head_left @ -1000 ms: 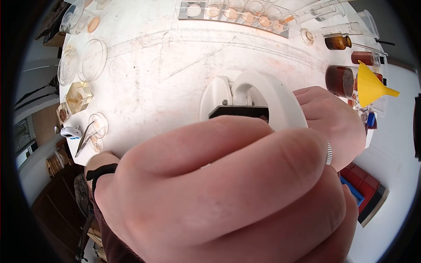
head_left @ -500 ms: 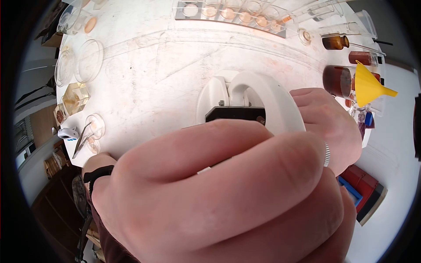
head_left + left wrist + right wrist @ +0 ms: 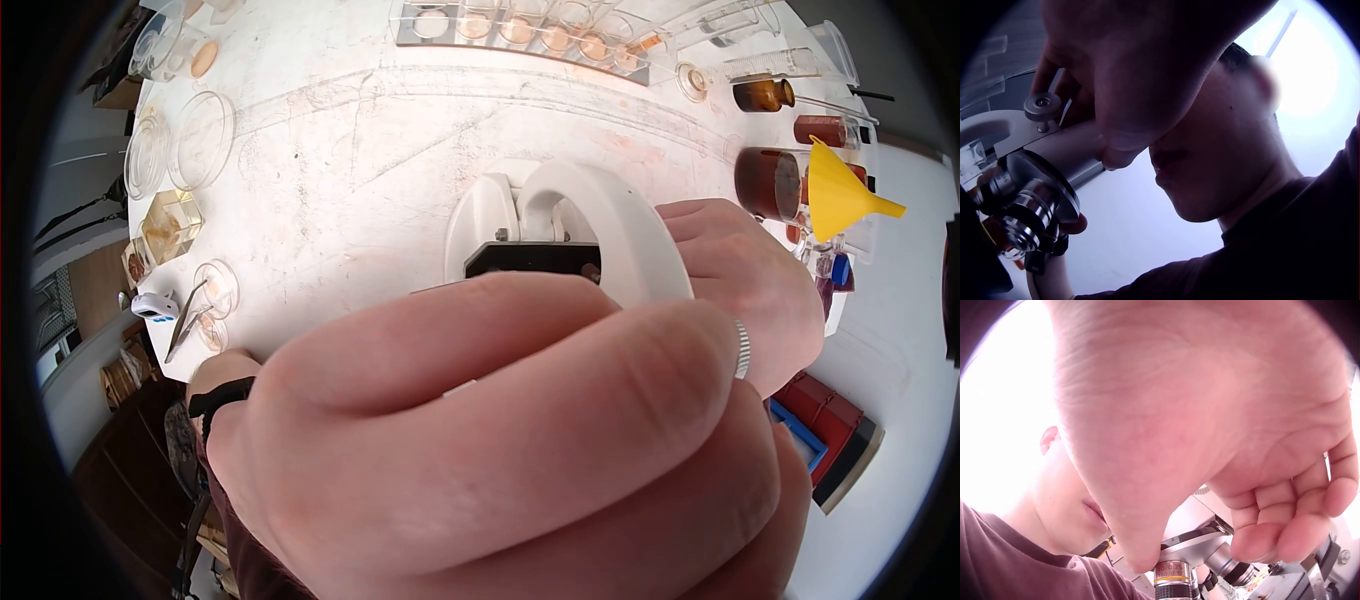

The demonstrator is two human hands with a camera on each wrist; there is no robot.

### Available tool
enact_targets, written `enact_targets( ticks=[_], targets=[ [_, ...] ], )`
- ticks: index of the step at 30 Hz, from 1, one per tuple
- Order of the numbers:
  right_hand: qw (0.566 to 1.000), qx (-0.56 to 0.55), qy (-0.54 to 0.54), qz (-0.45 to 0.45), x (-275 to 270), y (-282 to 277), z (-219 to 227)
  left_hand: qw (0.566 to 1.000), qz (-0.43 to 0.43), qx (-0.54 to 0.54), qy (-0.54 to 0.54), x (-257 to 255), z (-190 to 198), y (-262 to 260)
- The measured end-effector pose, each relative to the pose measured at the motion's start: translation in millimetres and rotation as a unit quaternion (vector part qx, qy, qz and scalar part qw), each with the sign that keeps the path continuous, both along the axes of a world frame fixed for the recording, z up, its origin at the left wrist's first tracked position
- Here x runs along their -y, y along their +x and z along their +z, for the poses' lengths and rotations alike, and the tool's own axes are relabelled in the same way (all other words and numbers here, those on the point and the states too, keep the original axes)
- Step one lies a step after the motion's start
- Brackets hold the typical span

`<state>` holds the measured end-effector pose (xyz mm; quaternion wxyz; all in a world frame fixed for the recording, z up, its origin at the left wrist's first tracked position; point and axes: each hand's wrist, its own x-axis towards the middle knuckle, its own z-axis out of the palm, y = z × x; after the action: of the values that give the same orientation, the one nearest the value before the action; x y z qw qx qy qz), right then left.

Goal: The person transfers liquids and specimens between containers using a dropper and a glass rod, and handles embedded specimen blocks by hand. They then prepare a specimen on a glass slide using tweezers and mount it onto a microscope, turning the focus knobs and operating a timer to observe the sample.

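Observation:
A white microscope (image 3: 645, 235) with a black stage (image 3: 535, 260) stands in the middle of the head view. Close in the foreground, my left hand (image 3: 510, 440) curls its fingers round the upper tube (image 3: 1079, 147), beside a knurled screw (image 3: 1042, 107). Beyond the arm, my right hand (image 3: 750, 290) reaches in from the right. In the right wrist view its thumb rests at the edge of the revolving nosepiece (image 3: 1194, 547), which carries several objectives (image 3: 1171, 575); the other fingers curl on the far side. The eyepiece is hidden behind the left hand.
A test tube rack (image 3: 520, 45) stands at the back. On the right are a yellow funnel (image 3: 845, 190), a dark red jar (image 3: 768, 183) and a brown bottle (image 3: 760, 95). Petri dishes (image 3: 203, 140) and tweezers (image 3: 187, 325) lie on the left. The person's head leans close to the left hand.
The tabletop has slid slightly left in the head view, mostly in the first half second. Both hands stay at the same places on the microscope.

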<state>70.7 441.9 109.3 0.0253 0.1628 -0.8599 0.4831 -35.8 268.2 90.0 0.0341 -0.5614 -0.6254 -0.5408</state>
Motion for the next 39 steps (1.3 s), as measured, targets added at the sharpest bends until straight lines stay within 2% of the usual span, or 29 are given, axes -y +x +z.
enact_targets(
  ticks=[2, 4, 5, 7, 11, 13, 14, 16, 23, 25, 31, 38, 39],
  targets=[
    [1.0, 0.018, -0.008, 0.004, -1.8, -2.6, 6.0, 1.0, 0.002, -0.001, 0.0, 0.0, -0.5, -0.6],
    [0.991, 0.033, 0.111, 0.072, -3.8, -4.7, 10.0, 1.0, 0.003, -0.002, 0.001, -0.2, -0.9, -1.0],
    [0.991, 0.033, 0.111, 0.072, -2.4, -3.6, 8.0, 1.0, 0.003, -0.002, 0.001, -0.2, -1.2, -1.3],
    [1.0, 0.006, -0.021, -0.007, 1.8, 0.4, 1.2, 1.0, 0.004, -0.003, 0.001, -0.4, -1.7, -1.7],
    [1.0, -0.001, -0.017, -0.011, 1.5, 1.4, -0.8, 1.0, 0.007, -0.004, 0.002, -0.8, -2.6, -2.8],
    [0.999, 0.017, 0.046, 0.016, 0.2, 1.2, 1.0, 1.0, 0.008, -0.005, 0.002, -0.8, -3.2, -3.2],
    [0.999, 0.017, 0.046, 0.017, 0.5, 0.5, 1.4, 1.0, 0.008, -0.005, 0.002, -0.8, -3.4, -3.4],
    [1.0, 0.008, -0.024, -0.006, 1.4, -0.9, 1.7, 1.0, 0.009, -0.006, 0.002, -0.7, -3.9, -3.7],
    [1.0, -0.022, -0.004, 0.012, -1.0, 1.1, -6.0, 1.0, 0.009, -0.01, 0.005, -2.2, -4.3, -3.6],
    [0.998, -0.002, 0.042, 0.053, -4.4, -0.4, -2.7, 1.0, 0.009, -0.011, 0.006, -2.7, -4.5, -4.2],
    [0.999, 0.007, -0.021, 0.027, -2.4, -3.1, 1.2, 1.0, 0.012, -0.013, 0.007, -2.3, -3.3, -4.7],
    [1.0, -0.016, -0.021, 0.001, -0.6, -0.9, 3.0, 1.0, 0.014, -0.017, 0.006, 1.2, 2.1, -1.6],
    [0.996, -0.008, 0.08, 0.049, -2.4, -2.0, 7.6, 1.0, 0.013, -0.017, 0.006, 1.8, 2.9, 0.3]
  ],
)
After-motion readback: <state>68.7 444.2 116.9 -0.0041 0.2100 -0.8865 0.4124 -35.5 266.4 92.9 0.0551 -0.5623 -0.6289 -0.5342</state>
